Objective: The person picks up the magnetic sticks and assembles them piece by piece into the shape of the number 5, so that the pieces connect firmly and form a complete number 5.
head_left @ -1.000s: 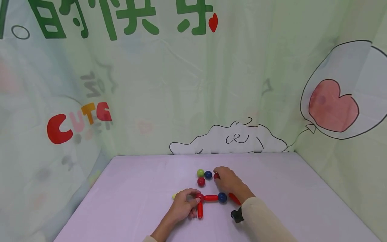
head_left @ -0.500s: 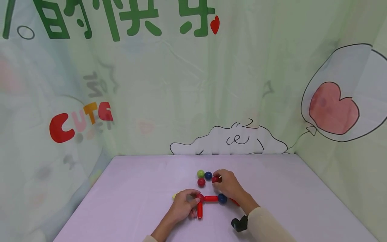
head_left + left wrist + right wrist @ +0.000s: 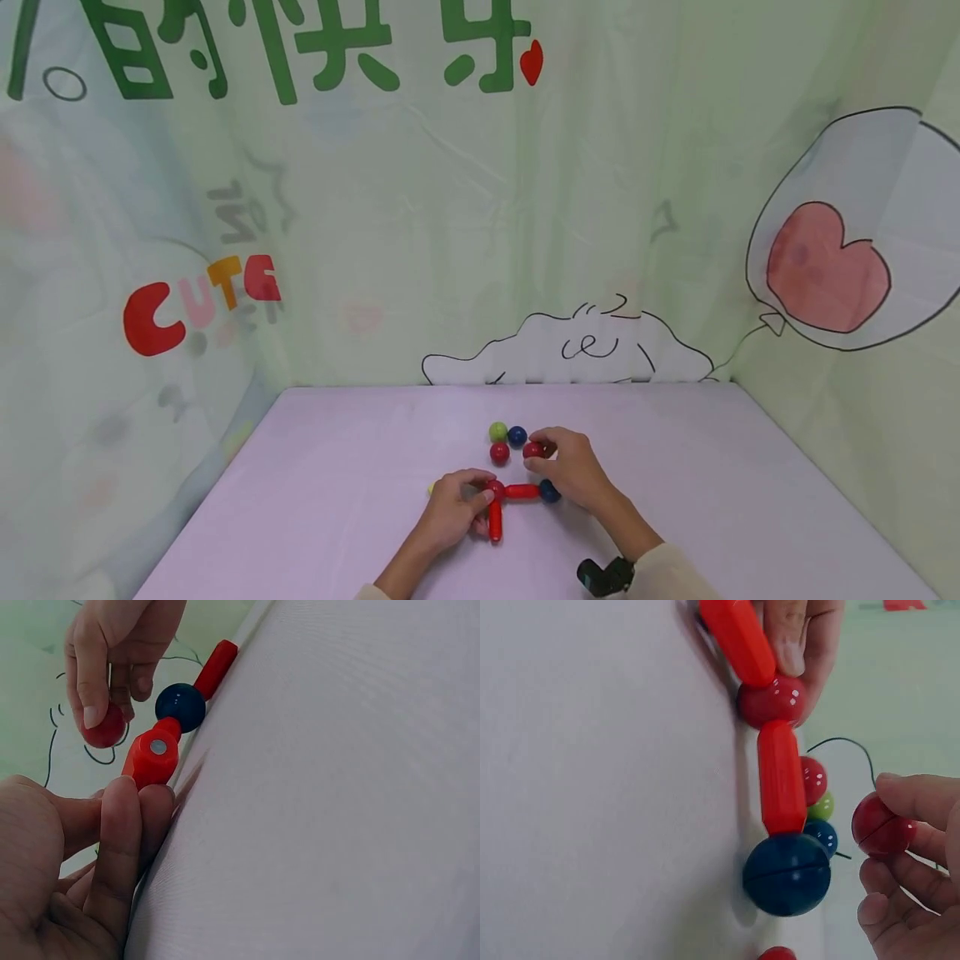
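My left hand (image 3: 452,507) pinches a red ball (image 3: 771,701) low at the table. From that ball run one red rod (image 3: 781,780) to a blue ball (image 3: 786,874) and another red rod (image 3: 495,522) towards the table's front. A metal disc shows on a rod's end in the left wrist view. My right hand (image 3: 573,468) holds a second red ball (image 3: 881,825) between thumb and fingers, raised beside the joined pieces and apart from them. Past the blue ball lies another red rod (image 3: 217,669); whether it touches the ball I cannot tell.
Behind the hands sit a green ball (image 3: 498,432), a blue ball (image 3: 517,436) and a red ball (image 3: 499,452), close together on the pale purple table (image 3: 345,450). A bit of yellow (image 3: 431,488) shows behind my left hand. A printed curtain (image 3: 465,208) hangs behind.
My right hand has picked up the red ball at the back and drawn it nearer, towards the blue end of the joined pieces. The left hand stays in place.
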### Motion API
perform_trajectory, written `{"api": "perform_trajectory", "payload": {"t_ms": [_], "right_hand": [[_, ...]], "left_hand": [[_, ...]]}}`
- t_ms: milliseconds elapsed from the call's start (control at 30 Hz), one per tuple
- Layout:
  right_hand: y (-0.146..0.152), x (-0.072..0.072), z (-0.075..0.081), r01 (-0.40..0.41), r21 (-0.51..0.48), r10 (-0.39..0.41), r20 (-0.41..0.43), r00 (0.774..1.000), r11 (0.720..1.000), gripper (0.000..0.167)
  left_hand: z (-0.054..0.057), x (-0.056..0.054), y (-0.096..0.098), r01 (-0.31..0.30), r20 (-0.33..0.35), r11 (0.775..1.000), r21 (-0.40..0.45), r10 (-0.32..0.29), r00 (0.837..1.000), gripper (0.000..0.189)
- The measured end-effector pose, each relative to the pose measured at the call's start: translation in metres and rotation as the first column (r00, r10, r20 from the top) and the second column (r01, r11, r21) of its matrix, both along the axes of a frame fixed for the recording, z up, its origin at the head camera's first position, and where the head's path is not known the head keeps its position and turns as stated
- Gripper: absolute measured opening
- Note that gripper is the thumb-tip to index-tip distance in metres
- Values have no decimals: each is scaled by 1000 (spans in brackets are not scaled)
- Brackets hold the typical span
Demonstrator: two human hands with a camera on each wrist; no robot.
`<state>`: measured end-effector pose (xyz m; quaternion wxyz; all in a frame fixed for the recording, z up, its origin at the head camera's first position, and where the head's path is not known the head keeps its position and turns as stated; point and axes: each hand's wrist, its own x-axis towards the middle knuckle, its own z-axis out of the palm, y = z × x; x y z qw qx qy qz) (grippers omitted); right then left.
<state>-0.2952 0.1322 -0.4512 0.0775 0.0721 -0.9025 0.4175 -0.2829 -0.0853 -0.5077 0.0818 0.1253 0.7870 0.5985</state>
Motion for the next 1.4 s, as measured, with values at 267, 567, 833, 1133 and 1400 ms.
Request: {"api": "perform_trajectory", "payload": {"t_ms": [267, 567, 833, 1133, 1400], "right_hand": [[-2, 14, 4, -17, -21, 17, 14, 1000, 1000, 33], [-7, 31, -2, -30, -77, 33, 42, 999, 997, 27], [-9, 43, -10, -78, -101, 89, 110, 990, 992, 27], [-13, 53, -9, -133, -91, 144, 132, 981, 987, 25], [-20, 59, -9, -248, -78, 259, 213, 942, 966, 32]], "left_hand": [[-1, 0, 0, 2, -4, 1000, -2, -2, 1000, 32], [0, 0, -2, 11, 5, 1000, 15, -11, 1000, 30], [1, -1, -1, 14, -1, 999, 33, -14, 1000, 32], [1, -1, 1, 4, -28, 1000, 27, -4, 1000, 30], [-1, -3, -3, 0, -40, 1000, 9, 0, 999, 30]]}}
